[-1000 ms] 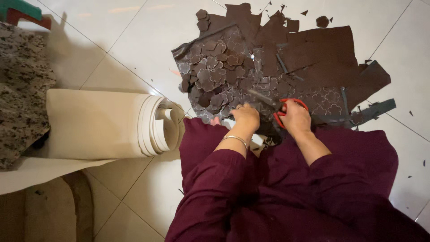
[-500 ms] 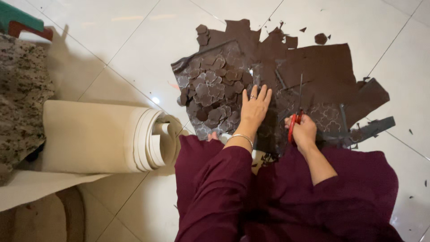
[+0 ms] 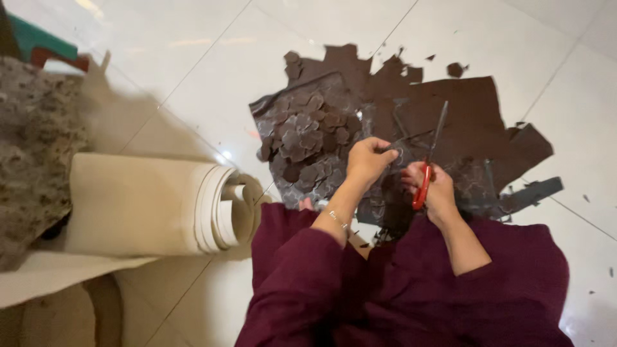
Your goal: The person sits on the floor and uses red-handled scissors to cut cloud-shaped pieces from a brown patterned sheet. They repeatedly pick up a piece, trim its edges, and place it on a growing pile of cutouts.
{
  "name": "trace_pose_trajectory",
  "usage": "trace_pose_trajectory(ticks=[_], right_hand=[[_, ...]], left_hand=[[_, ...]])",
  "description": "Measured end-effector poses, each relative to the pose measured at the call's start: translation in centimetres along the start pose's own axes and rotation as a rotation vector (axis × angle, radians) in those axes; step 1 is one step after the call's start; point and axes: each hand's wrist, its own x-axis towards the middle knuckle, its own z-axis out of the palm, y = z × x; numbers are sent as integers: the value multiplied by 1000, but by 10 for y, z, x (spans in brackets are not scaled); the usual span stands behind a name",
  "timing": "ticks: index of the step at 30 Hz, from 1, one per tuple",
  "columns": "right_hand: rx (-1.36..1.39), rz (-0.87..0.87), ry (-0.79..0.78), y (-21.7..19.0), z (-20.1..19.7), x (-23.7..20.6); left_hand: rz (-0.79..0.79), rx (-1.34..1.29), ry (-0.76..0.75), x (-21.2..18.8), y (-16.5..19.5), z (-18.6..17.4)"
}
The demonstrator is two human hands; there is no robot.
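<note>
On the white tiled floor [image 3: 212, 58] lies a spread of dark brown sheet [image 3: 469, 109], cut ragged at its edges, with small offcuts scattered above it. Over its left part sits a heap of brown flower-shaped cutouts [image 3: 305, 138], overlapping one another on what looks like a clear plastic layer. Near the middle of the spread, the left hand [image 3: 367, 160] is curled shut, its fingers pinching a piece of the brown sheet and lifting it slightly; a thin bracelet [image 3: 336, 218] circles that wrist. Just beside it, the right hand [image 3: 436, 189] is clenched around the red handles of the scissors [image 3: 429, 160], whose blades point up and away over the sheet; whether the blades are parted or together cannot be told. Both hands are close together, above the person's lap, and both arms wear maroon sleeves [image 3: 302, 276] that match the maroon cloth filling the lower part of the view. A grey strip [image 3: 533, 193] lies at the right edge of the spread, partly under the brown sheet. Well apart to the left, a thick roll of cream material [image 3: 141, 205] lies on its side with its spiral end facing the person. Beyond that, at the far left, is a mottled brown-and-grey surface [image 3: 32, 160], blurred.
</note>
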Motion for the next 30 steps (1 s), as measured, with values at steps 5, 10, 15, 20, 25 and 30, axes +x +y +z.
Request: trace_pose_trajectory(ticks=[5,10,15,20,25,30], right_hand=[[-4,-232,-84,-19,-15,8],[-166,-355,-48,-33,-20,22],[-149,-339,-12,-36,-25,32],[-134,-302,-4,-31,-28,34],[-141,-264,-75,-26,-23,32],[-258,-61,-233,-14,-17,26]], left_hand=[[-25,-355,-158,-25,31,-9],[66,-390,-208,-33,53,-20],[208,-167,-92,-29,60,-19],[19,-325,-164,-15,46,4],[-140,-618,-65,0,36,5],[-161,-876,-54,5,40,-7]])
